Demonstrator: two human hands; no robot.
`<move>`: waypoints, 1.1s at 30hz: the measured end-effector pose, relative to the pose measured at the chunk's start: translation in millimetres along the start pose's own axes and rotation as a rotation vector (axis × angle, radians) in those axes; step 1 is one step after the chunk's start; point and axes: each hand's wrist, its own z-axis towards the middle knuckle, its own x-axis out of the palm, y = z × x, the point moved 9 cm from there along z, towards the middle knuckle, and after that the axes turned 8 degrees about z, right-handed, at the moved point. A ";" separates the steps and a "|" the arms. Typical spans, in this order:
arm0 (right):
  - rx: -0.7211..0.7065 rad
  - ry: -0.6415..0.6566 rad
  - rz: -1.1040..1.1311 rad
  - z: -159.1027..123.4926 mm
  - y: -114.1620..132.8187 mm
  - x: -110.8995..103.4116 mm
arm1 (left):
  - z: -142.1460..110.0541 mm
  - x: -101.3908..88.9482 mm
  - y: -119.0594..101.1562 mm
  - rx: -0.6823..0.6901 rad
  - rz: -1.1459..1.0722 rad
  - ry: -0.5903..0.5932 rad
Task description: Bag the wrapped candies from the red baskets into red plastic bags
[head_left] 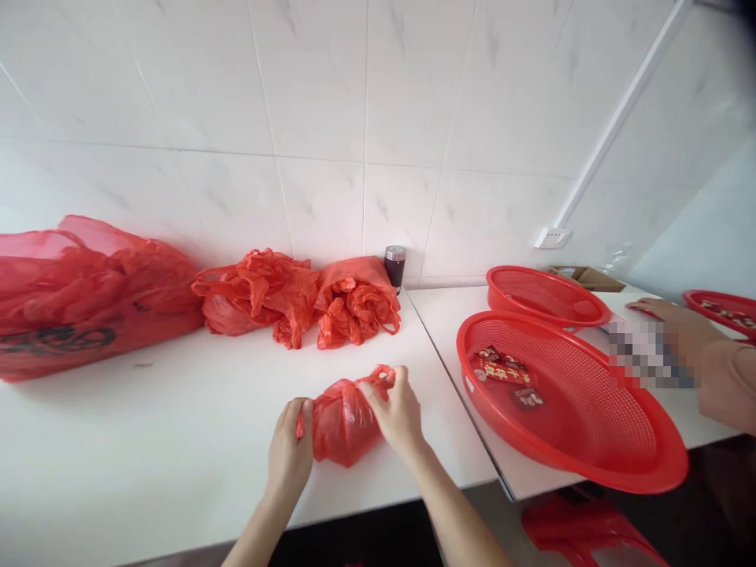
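A filled red plastic bag (pixel 346 429) sits on the white table between my hands, its thin film bunched and shiny. On its left side, my left hand (pixel 290 445) is closed and pinches a bit of the film. My right hand (pixel 394 405) grips the handle loop at the upper right of the bag, thumb against fingers. What is inside the bag does not show through clearly.
Behind are a bundle of red bags (pixel 260 291), a stuffed red bag (pixel 357 295), a dark bottle (pixel 394 268) and a large red sack (pixel 88 307). To the right, a red basket (pixel 626 465) holds several packets, with another basket (pixel 546 295) behind. A person's arm (pixel 717 378) reaches in at right.
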 end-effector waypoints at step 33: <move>-0.229 -0.043 -0.141 -12.1 -11.3 8.4 | 18.8 33.7 -41.2 0.083 0.040 0.066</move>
